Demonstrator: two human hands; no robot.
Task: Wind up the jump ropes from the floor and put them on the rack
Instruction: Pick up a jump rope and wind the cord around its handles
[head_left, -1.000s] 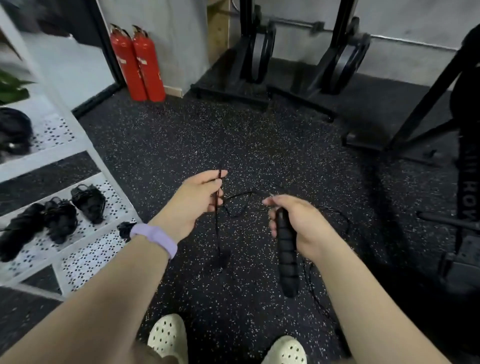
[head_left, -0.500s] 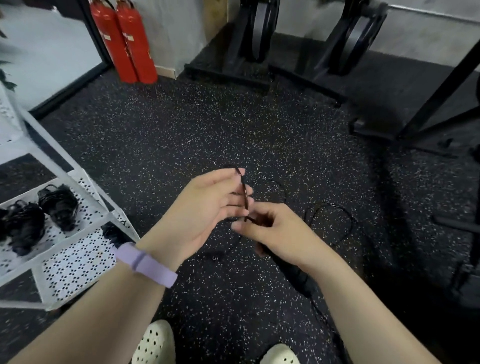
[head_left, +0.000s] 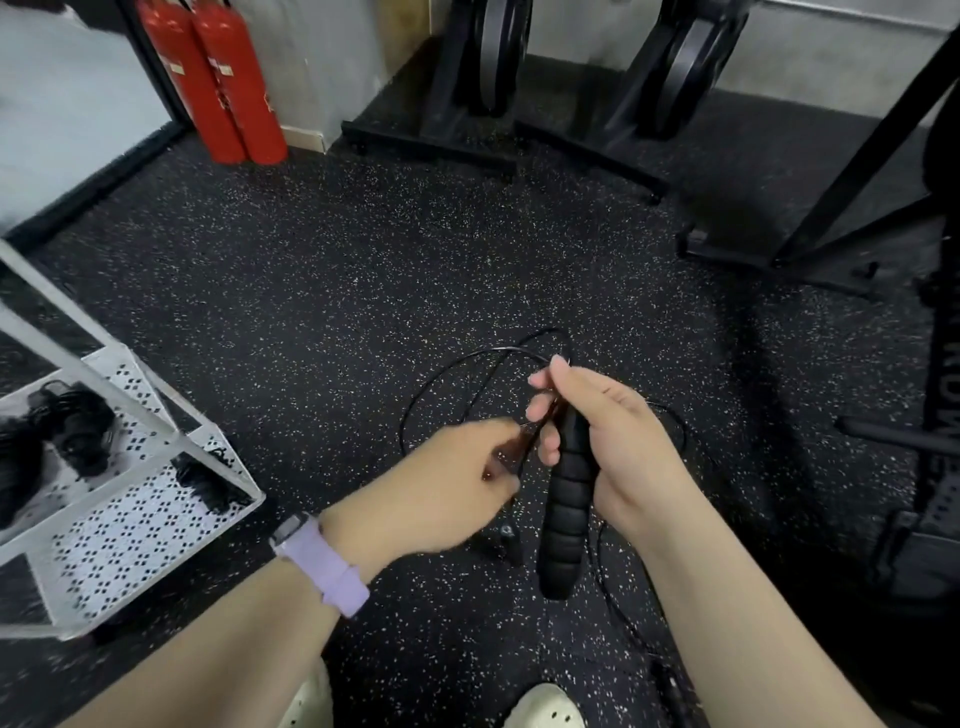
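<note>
My right hand (head_left: 608, 441) grips the ribbed black handle (head_left: 563, 525) of a jump rope, the handle hanging down below the fist. The thin black cord (head_left: 452, 364) loops out above and to the left of that hand and trails down to the floor on the right. My left hand (head_left: 447, 493), with a lilac band on its wrist, pinches the cord just left of the handle. The white perforated rack (head_left: 130, 525) stands at the left, with wound black ropes (head_left: 72, 431) on its shelf.
Two red fire extinguishers (head_left: 218, 88) stand against the far wall. Black weight stands (head_left: 483, 88) and a dark frame (head_left: 857, 171) fill the back and right. A small black piece (head_left: 506, 535) lies on the speckled floor below my hands. My pale shoes (head_left: 545, 706) show at the bottom.
My hands met at the cord, then parted: the right hand rose with the handle upright, the left slid down and left along the cord. The camera tilted down.
</note>
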